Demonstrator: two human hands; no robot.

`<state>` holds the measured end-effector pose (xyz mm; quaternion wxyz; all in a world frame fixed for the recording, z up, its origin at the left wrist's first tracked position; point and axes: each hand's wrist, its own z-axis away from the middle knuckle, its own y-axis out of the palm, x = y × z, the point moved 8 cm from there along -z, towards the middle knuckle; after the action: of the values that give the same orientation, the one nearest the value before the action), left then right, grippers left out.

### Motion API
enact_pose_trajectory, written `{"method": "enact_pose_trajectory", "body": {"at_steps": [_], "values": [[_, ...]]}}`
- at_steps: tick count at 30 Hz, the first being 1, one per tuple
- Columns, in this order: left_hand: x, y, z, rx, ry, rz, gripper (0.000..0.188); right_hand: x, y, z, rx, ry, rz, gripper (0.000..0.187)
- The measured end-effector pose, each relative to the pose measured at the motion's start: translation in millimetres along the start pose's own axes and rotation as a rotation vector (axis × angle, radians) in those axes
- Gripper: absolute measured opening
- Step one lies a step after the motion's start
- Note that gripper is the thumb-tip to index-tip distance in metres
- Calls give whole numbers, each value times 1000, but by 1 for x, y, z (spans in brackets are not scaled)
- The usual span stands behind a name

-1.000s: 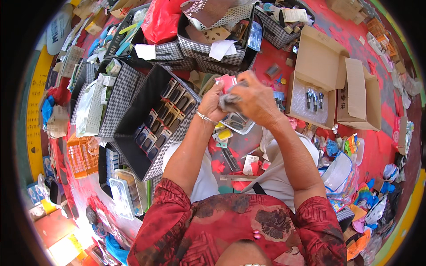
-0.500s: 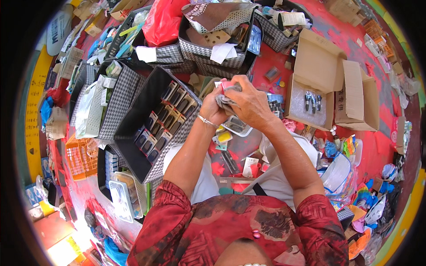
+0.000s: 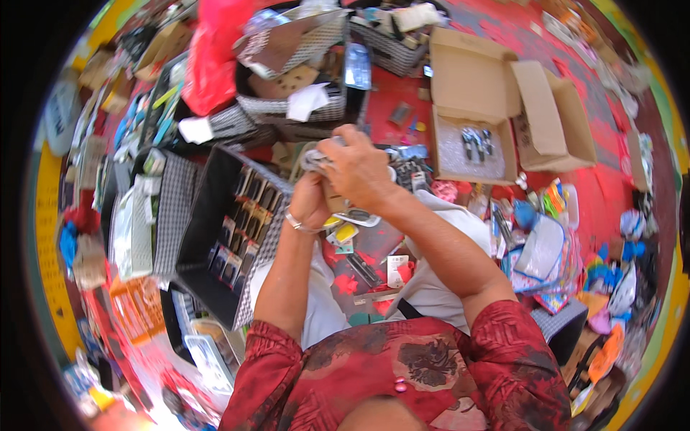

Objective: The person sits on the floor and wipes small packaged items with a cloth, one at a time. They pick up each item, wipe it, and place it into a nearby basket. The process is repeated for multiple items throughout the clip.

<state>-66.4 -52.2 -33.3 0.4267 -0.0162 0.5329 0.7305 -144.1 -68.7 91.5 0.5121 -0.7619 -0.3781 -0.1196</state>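
In front of my lap both hands are raised and close together. My left hand [image 3: 309, 200], with a bracelet at its wrist, is closed around a crumpled grey cloth [image 3: 314, 159]. Over it my right hand [image 3: 356, 167] pinches the same cloth from the right. Whether something else sits inside the cloth cannot be made out. Left of the hands tilts a black-lined houndstooth storage box [image 3: 195, 248] holding several rows of small dark packaged items [image 3: 243, 228]. Below the hands lie a clear plastic container [image 3: 359, 217] and a yellow item [image 3: 346, 233].
An open cardboard box [image 3: 474, 75] with bubble wrap and several dark pen-like items stands right, beside another carton [image 3: 568, 118]. More houndstooth boxes [image 3: 334, 111], a red plastic bag [image 3: 208, 79] and an orange basket [image 3: 136, 309] lie left. A clear-and-blue pouch [image 3: 540, 248] lies right.
The view has shifted, so the surroundings sit differently in it. Both hands remain together on the grey cloth; the pink-red patch seen beside it earlier no longer shows.
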Motion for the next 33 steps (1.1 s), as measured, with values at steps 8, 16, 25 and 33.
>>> {"method": "enact_pose_trajectory", "body": {"at_steps": [8, 16, 25, 33], "values": [[-24, 7, 3, 81, 156, 27, 44, -67, -16, 1, -159, 419, -45, 20], [-47, -22, 7, -181, 280, -50, 49, -63, 38, 19, 310, 669, -477, 53], [-33, 1, 11, -122, 232, -262, 43, -57, 39, 17, 263, 573, -646, 47], [-36, 17, 6, -59, 317, -431, 45, -63, 14, 11, 117, 523, -383, 38]]}}
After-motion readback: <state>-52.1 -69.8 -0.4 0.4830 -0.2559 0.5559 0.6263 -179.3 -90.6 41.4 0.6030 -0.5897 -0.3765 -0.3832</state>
